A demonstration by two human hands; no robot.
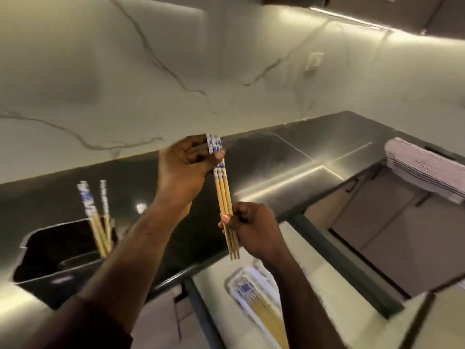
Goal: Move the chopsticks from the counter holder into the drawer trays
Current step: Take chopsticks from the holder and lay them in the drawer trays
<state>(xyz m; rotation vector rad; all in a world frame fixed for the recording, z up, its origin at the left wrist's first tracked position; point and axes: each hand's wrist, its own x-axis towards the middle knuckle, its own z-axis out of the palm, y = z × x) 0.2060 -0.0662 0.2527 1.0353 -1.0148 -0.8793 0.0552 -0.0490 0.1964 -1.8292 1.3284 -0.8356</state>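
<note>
- A bundle of bamboo chopsticks with blue-and-white patterned tops (223,195) is held above the dark counter (264,157), between holder and drawer.
- Patterned tops are pinched by the left hand (185,166); tips are gripped by the right hand (254,229).
- More chopsticks are seen in the black holder (57,250) and white drawer tray (241,295).

Holder (63,250) on bench (276,157) at left w/ few chopsticks (97,217) standing in it; open drawer (327,273) below bench front, tray (254,295) w/ chopsticks inside; held bundle (225,197) above bench edge, betw holder & drawer

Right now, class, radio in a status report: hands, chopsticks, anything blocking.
Left hand and right hand both grip the chopstick bundle. Some remain in holder. Tray partly loaded. Path clear.
</note>
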